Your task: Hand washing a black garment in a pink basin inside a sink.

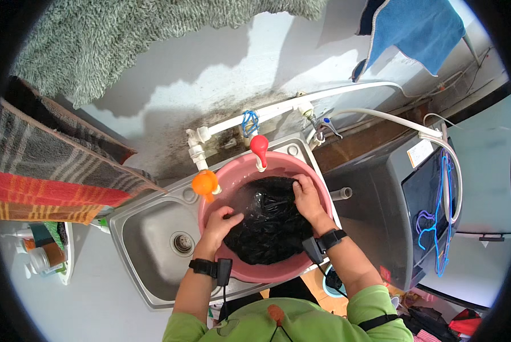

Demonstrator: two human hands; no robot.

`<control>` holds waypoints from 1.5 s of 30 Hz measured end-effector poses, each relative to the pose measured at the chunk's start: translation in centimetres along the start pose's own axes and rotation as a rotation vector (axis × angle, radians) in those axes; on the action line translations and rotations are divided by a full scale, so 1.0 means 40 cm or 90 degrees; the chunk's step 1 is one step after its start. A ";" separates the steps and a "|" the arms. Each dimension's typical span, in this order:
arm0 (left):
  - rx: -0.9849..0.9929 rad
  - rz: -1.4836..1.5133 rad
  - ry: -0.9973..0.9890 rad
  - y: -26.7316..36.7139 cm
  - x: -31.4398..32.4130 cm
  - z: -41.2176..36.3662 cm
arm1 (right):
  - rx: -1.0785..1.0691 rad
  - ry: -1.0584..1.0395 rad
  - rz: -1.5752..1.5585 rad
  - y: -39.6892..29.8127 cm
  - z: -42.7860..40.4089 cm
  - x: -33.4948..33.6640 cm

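A pink plastic basin (pixel 276 275) holds a bunched, wet black cloth (pixel 268 231), with shiny wet folds near its middle. My right hand (pixel 310 201) pinches the cloth's upper right edge between thumb and fingers. At the left side of the basin, my left hand (pixel 219 224) is at the cloth's edge, thumb and forefinger slightly apart; whether cloth lies between them is unclear. Above the basin's rim hangs a tap with a red knob (pixel 259 147). Another tap with an orange knob (pixel 205 183) stands at its upper left.
The basin sits over the right part of a stainless steel sink (pixel 152 256) with a drain (pixel 182 243). A grey washing machine (pixel 366 184) stands to the right, hangers (pixel 441 222) on it. Striped towel (pixel 58 166) hangs left; white pipe (pixel 281 109) runs along the wall.
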State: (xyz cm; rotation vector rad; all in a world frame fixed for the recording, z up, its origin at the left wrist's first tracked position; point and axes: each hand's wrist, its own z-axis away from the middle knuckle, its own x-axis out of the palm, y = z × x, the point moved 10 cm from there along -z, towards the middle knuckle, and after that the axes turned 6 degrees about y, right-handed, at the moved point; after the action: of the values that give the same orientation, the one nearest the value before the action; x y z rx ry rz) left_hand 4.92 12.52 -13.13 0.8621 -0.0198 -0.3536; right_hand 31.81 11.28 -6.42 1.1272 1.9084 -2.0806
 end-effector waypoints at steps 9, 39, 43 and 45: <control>0.463 -0.328 0.186 0.198 -0.075 0.164 | 0.459 -0.046 -0.652 0.046 0.034 0.052; 0.271 -0.599 0.053 -0.009 0.161 0.001 | -0.106 -0.402 0.437 0.048 0.154 0.216; 0.484 -0.406 0.196 0.114 0.067 0.090 | -0.041 -0.177 0.298 -0.004 0.079 0.088; 0.488 -0.163 0.186 0.154 0.018 0.128 | 0.014 -0.138 0.173 0.002 0.070 0.052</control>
State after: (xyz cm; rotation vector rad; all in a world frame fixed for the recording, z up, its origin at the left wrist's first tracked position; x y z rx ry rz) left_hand 6.60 12.19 -5.25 1.6785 0.2432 -0.4648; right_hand 29.10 9.60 -7.83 1.0484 1.5439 -1.9871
